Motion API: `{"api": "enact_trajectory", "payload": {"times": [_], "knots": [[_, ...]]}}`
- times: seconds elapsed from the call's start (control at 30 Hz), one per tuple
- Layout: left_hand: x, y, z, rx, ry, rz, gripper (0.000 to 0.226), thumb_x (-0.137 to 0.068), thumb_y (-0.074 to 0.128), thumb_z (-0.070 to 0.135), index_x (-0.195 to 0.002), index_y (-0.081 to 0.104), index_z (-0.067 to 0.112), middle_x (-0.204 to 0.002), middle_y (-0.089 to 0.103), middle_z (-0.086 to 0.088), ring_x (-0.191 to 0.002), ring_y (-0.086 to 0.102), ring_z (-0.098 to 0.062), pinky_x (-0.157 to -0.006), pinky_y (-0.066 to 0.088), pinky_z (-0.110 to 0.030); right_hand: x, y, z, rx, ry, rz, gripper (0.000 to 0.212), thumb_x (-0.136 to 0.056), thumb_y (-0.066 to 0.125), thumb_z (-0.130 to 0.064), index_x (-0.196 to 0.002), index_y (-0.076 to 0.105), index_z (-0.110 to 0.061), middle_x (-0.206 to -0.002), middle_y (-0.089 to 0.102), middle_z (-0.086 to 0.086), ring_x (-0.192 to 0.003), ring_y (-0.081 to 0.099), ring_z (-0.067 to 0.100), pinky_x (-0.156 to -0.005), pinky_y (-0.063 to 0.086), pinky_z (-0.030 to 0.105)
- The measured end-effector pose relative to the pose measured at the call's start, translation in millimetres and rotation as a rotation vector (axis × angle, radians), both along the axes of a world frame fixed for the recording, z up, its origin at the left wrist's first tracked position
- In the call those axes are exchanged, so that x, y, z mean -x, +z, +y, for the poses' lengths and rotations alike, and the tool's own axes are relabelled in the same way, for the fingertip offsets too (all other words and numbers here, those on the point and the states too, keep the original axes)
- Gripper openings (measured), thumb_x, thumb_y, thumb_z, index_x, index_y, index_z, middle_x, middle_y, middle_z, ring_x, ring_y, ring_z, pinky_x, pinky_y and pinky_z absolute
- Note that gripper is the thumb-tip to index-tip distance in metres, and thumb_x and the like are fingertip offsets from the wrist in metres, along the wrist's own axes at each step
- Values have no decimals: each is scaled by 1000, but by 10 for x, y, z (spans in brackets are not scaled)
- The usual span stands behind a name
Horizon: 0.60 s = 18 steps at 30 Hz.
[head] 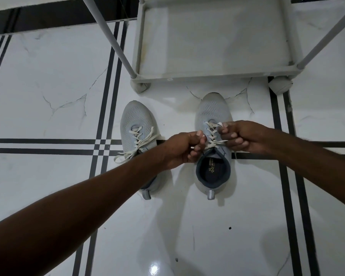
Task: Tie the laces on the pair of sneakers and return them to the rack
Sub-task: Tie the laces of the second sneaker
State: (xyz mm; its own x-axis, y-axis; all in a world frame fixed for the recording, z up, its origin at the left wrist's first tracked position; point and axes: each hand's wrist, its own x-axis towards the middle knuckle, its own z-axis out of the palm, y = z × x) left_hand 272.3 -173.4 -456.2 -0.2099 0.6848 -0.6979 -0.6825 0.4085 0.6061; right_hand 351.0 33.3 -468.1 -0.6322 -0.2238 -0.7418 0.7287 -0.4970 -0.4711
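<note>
A home entryway: glossy marble-look floor tiles (48, 80) with black stripes, grey tube shoe rack (213, 75).

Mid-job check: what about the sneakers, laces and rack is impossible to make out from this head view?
- Right sneaker knot: both the left hand and right hand close over the laces, hiding whether it is formed.
- Left sneaker opening and heel side: covered by the left forearm.
- Insole print inside the right sneaker: too small to read.
- Rack: upper shelves cut off by the top edge; only its bottom tier shows.
</note>
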Motion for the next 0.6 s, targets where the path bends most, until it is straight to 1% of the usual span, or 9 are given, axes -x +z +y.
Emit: {"api": "enact_trajectory", "payload": {"times": [0.1,0.2,0.33,0.4,0.43,0.5,0.53,0.57,0.6], "knots": [[-48,-27,27,20,-69,81,34,-99,32,3,-70,47,15,-59,31,1,-44,28,-8,-45,19,-20,86,-37,-35,-282,133,77,34,-103,29,-15,-72,45,-14,-52,31,-4,-32,24,5,-31,14,13],[-87,-57,-7,56,-72,84,36,-95,31,-3,-67,45,14,-55,30,1,-42,25,-7,-44,16,-21,89,-58,-93,-432,156,104,36,-102,30,-16,-69,46,-14,-52,32,-3,-33,23,7,-33,15,13],[-147,-56,-32,102,-94,101,37,-98,32,1,-66,46,14,-53,30,2,-39,27,-8,-38,23,-15,77,-93,-208,-570,133,115,36,-101,33,-16,-68,47,-14,-55,34,0,-32,26,7,-35,18,13],[-139,-39,-25,133,-125,132,37,-99,37,5,-66,49,15,-52,35,1,-41,31,-9,-40,28,-17,84,-111,-274,-683,125,125,36,-103,36,-19,-69,49,-14,-56,37,1,-32,30,8,-37,21,15],[-138,-20,-21,142,-150,154,36,-100,40,8,-67,53,15,-53,41,1,-43,36,-10,-44,32,-19,64,-98,-290,-746,133,133,36,-103,37,-20,-70,50,-13,-56,40,2,-32,33,8,-37,24,16],[-112,94,-54,132,-169,225,31,-102,47,16,-76,64,15,-61,58,0,-49,48,-10,-53,38,-22,27,-34,-321,-816,145,184,34,-103,40,-21,-74,54,-10,-58,49,5,-34,43,11,-39,34,22],[-84,179,-73,118,-158,261,25,-102,50,19,-87,69,15,-71,67,-1,-54,53,-10,-55,40,-21,1,7,-345,-851,151,233,30,-102,44,-22,-79,57,-9,-62,56,7,-37,50,13,-41,40,26],[-45,270,-96,109,-138,305,18,-100,55,21,-98,71,15,-84,72,-1,-58,56,-10,-54,43,-20,-47,61,-375,-944,163,292,22,-100,49,-23,-87,59,-10,-69,63,7,-45,58,16,-46,46,31],[9,357,-135,127,-124,399,17,-98,59,23,-109,70,15,-96,74,-1,-63,60,-10,-55,46,-20,-107,101,-408,-1104,174,358,14,-97,54,-26,-95,60,-14,-81,67,6,-59,64,19,-54,51,34]]}}
